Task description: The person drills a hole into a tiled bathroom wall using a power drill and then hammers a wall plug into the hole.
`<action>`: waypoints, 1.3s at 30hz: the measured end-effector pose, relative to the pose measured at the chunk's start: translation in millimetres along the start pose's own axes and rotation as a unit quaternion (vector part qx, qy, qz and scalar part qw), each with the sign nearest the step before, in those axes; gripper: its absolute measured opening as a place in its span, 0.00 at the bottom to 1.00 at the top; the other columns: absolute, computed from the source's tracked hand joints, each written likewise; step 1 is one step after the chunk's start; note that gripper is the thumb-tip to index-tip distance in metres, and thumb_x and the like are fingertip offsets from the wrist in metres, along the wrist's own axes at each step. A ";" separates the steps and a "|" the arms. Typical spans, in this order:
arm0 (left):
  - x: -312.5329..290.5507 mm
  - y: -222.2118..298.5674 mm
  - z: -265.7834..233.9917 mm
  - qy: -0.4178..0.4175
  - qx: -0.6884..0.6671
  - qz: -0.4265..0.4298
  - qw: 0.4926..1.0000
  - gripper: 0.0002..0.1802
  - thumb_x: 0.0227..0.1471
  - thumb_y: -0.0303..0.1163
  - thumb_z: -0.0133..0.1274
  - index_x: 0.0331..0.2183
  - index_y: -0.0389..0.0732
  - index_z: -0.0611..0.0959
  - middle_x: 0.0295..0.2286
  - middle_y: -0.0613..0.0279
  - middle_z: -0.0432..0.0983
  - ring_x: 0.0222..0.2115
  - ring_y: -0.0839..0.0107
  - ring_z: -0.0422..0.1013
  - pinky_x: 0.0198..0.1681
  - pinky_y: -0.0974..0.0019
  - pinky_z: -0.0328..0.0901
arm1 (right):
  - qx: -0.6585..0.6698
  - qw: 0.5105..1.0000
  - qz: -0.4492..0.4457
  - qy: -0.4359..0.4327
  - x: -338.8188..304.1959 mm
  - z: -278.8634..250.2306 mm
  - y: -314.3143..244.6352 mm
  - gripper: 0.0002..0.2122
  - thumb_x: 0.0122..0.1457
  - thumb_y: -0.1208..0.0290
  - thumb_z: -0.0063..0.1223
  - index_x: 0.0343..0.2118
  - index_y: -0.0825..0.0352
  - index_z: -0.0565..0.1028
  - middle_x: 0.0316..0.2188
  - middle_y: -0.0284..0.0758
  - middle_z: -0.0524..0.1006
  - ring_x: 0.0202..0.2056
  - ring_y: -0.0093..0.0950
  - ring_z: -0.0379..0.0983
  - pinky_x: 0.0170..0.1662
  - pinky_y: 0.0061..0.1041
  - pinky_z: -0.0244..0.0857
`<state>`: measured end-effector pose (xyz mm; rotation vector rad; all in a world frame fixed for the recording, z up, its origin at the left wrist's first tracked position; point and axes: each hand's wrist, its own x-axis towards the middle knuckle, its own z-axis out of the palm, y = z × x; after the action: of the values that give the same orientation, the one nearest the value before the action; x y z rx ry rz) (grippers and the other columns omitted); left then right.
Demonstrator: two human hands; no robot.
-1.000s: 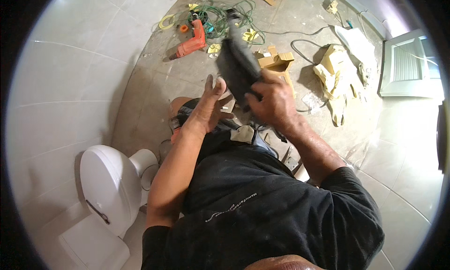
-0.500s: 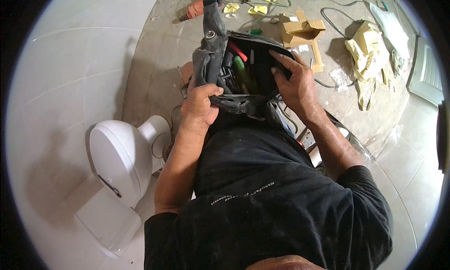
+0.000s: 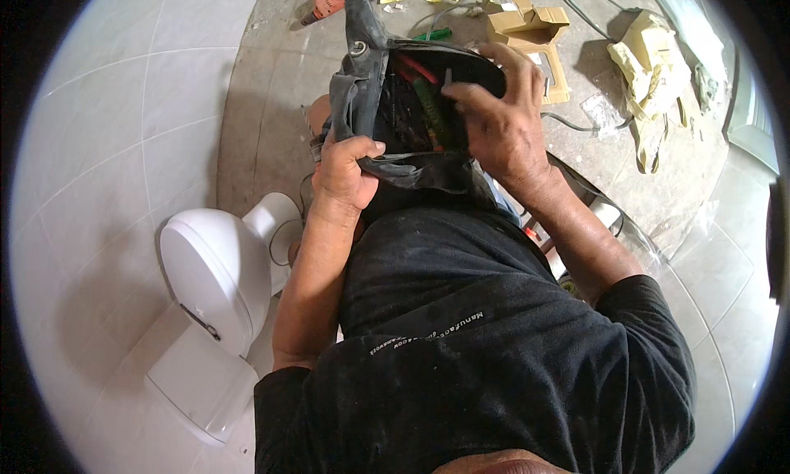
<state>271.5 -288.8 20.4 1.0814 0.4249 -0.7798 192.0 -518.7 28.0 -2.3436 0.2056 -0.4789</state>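
Note:
A dark grey fabric tool bag (image 3: 420, 174) is held with its mouth gaping in front of my body. My left hand (image 3: 344, 176) grips its near left edge, thumb over the rim. Inside lie a green-handled tool (image 3: 428, 104), a red-handled tool (image 3: 418, 69) and other dark items too shadowed to name. My right hand (image 3: 504, 124) hovers at the bag's right side, fingers apart and bent over the mouth. Its thumb is close to a slim grey stick-like piece (image 3: 448, 77); I cannot tell whether they touch. Nothing shows in its grasp.
A white toilet (image 3: 216, 268) stands at my left by the tiled wall. On the floor ahead are an orange power tool (image 3: 327, 3), an open cardboard box (image 3: 527, 23), a cable (image 3: 580, 5) and a crumpled cream-coloured bag (image 3: 650, 58).
My right hand has lifted from the bag's right rim and turned, its fingers now over the mouth. The left hand keeps its grip; the view has shifted slightly.

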 end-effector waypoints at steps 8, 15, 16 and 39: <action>19.7 -2.6 23.9 -0.058 0.022 -0.018 0.998 0.40 0.35 0.15 0.45 0.56 0.40 0.74 0.45 0.58 0.77 0.44 0.61 0.75 0.49 0.59 0.71 | -0.150 0.978 -0.075 -0.121 10.3 16.8 -15.3 0.05 0.54 0.63 0.56 0.28 0.49 0.84 0.65 0.35 0.61 0.72 0.40 0.42 0.60 0.74 0.38; 66.6 -27.5 62.3 -0.134 0.039 -0.082 0.987 0.32 0.38 0.17 0.51 0.51 0.38 0.77 0.36 0.60 0.78 0.36 0.64 0.77 0.42 0.59 0.76 | -0.094 0.994 -0.045 -0.034 -4.6 -1.0 58.0 0.11 0.52 0.74 0.57 0.39 0.56 0.81 0.38 0.34 0.73 0.39 0.34 0.74 0.42 0.43 0.63; 68.5 -26.5 81.4 -0.189 0.018 -0.122 0.974 0.26 0.42 0.20 0.56 0.48 0.37 0.78 0.36 0.58 0.78 0.35 0.64 0.78 0.41 0.58 0.76 | -0.047 0.998 -0.052 0.007 -7.9 -6.7 78.8 0.12 0.50 0.78 0.56 0.38 0.59 0.80 0.36 0.36 0.73 0.36 0.38 0.73 0.42 0.42 0.65; 106.2 -74.7 -214.8 0.430 0.402 -0.086 0.804 0.21 0.59 0.40 0.55 0.44 0.30 0.83 0.42 0.42 0.81 0.41 0.46 0.77 0.46 0.49 0.69 | -0.085 0.942 0.316 0.069 -21.2 -62.0 234.8 0.15 0.65 0.62 0.54 0.48 0.68 0.77 0.46 0.42 0.76 0.49 0.40 0.72 0.55 0.38 0.66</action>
<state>299.1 -151.2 -187.7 2.2440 1.0210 -0.5810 145.4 -722.0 -98.1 -2.2373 1.0631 -0.3069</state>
